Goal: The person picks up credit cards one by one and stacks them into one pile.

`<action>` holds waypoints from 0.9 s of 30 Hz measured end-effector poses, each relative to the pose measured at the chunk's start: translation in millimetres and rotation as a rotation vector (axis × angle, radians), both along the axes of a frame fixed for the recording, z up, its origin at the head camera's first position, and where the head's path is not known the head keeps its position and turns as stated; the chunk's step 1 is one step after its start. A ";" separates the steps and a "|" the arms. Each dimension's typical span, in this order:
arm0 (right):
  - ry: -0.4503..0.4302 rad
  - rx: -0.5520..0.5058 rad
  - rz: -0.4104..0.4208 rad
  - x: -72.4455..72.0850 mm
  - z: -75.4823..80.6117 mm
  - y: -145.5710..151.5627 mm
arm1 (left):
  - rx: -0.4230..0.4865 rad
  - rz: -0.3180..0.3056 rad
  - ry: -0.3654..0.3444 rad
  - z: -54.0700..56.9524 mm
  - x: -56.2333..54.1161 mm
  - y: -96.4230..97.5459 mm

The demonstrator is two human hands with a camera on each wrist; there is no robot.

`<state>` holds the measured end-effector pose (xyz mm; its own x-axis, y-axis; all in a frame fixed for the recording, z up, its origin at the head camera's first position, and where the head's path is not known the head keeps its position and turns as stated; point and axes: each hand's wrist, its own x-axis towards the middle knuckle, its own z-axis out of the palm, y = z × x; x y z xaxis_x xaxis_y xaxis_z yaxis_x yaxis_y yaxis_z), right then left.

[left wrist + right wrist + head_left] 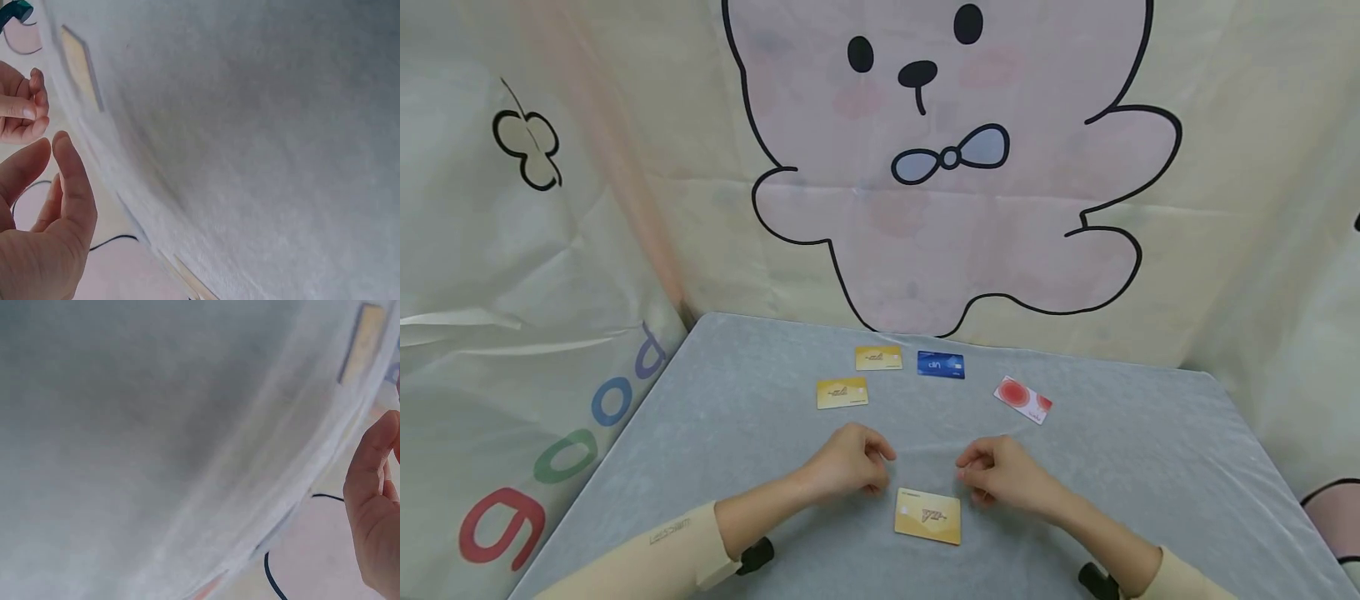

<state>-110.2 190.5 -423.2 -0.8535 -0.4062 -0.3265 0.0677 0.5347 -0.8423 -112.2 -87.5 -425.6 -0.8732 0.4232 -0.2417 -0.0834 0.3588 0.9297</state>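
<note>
A gold card [927,517] lies flat on the grey cloth, close to the person and between the two hands. My left hand [852,460] hovers just up and left of it, fingers loosely curled with nothing in them. On the other side, my right hand [1000,473] is held the same way, also without anything in its fingers. In the left wrist view the left hand [53,219] shows a small gap between thumb and forefinger, and the gold card [80,65] lies beyond. The right wrist view shows part of the right hand [375,500] and the gold card [362,344].
Farther back lie two more gold cards, one [878,358] behind the other [842,393]. A blue card [941,365] is beside them, and a red-and-white card [1023,400] lies angled at the right. A curtain with a cartoon bear [940,217] hangs behind the cloth-covered table [737,375].
</note>
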 end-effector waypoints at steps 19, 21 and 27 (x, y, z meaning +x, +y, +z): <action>0.177 0.027 -0.005 -23.7 22.5 -8.0 | 0.057 0.151 0.073 23.4 -18.7 -18.7; 0.189 0.015 -0.008 -27.3 23.2 -9.0 | 0.070 0.181 0.079 27.2 -22.1 -22.1; 0.191 -0.025 -0.045 -38.4 26.1 -14.0 | 0.041 0.269 0.097 34.0 -31.9 -33.5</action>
<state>-148.6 176.5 -397.1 -0.9163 -0.3724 -0.1473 -0.0711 0.5133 -0.8552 -144.1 -121.0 -391.5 -0.9738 0.1805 -0.1385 -0.0802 0.2976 0.9513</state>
